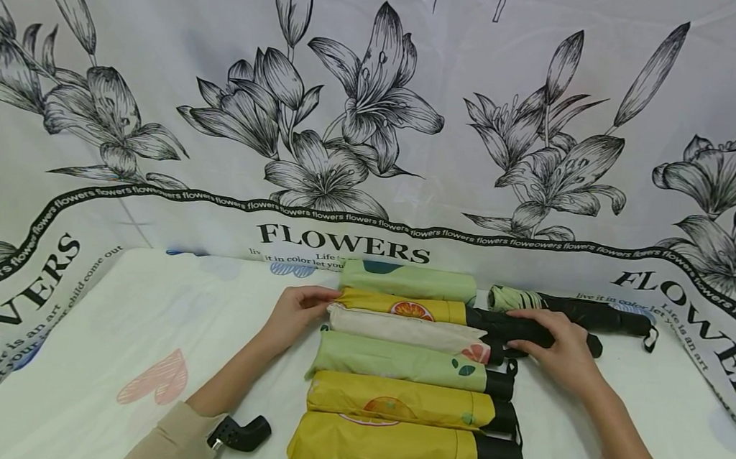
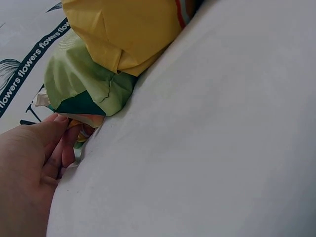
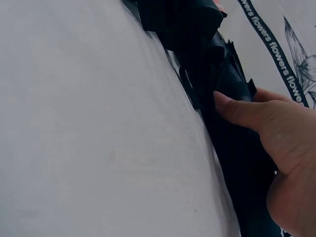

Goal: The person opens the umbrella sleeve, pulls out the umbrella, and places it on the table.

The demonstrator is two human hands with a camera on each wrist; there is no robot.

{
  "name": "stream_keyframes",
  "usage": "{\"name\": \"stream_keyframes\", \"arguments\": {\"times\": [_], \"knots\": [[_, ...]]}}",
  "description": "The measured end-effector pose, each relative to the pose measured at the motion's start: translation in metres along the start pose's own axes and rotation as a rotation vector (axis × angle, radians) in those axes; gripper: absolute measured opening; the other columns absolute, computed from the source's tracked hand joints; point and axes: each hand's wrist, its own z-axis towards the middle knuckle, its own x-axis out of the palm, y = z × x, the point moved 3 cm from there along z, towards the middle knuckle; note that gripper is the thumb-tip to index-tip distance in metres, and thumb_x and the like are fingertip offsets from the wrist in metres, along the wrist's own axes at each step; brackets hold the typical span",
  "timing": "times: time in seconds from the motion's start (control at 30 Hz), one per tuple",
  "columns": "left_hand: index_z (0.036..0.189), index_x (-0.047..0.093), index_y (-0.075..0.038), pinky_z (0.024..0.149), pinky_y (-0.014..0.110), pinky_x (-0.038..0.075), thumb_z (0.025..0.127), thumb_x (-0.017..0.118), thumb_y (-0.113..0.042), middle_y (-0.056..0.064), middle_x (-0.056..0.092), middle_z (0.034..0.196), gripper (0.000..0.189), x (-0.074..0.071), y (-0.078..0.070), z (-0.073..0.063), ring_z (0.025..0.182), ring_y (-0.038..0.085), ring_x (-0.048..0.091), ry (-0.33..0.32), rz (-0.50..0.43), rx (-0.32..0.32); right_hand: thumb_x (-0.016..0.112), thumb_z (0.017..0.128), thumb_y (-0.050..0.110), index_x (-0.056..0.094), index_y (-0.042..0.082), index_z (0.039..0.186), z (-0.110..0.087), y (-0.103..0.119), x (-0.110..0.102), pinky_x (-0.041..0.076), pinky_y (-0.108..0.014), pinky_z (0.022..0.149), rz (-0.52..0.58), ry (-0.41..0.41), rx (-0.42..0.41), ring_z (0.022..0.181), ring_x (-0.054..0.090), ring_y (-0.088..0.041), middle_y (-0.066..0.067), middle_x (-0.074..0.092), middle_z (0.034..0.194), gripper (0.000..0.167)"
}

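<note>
Several folded umbrellas lie side by side in the head view. My left hand pinches the left end of a yellow umbrella cover with an orange-slice print. From that cover's right end sticks a long black umbrella, which my right hand grips between thumb and fingers. In the right wrist view the thumb lies along the black fabric. A cream umbrella is just in front of the yellow cover. How far the black umbrella reaches inside the cover is hidden.
Behind the yellow cover lies a light green cover, no handle showing. A dark umbrella with green striped fabric rests at the back right. Nearer me are a green umbrella and two yellow umbrellas. A flower-printed cloth hangs behind.
</note>
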Motion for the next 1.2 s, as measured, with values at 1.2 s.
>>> {"name": "stream_keyframes", "arguments": {"times": [1.2], "knots": [[0.12, 0.072, 0.014, 0.084, 0.015, 0.055, 0.096, 0.066, 0.011, 0.031, 0.074, 0.114, 0.024, -0.001, 0.002, 0.0, 0.093, -0.004, 0.068, 0.002, 0.0, 0.0, 0.091, 0.084, 0.017, 0.078, 0.019, 0.124, -0.011, -0.025, -0.027, 0.045, -0.065, 0.098, 0.019, 0.06, 0.206, 0.119, 0.044, 0.008, -0.011, 0.072, 0.126, 0.041]]}}
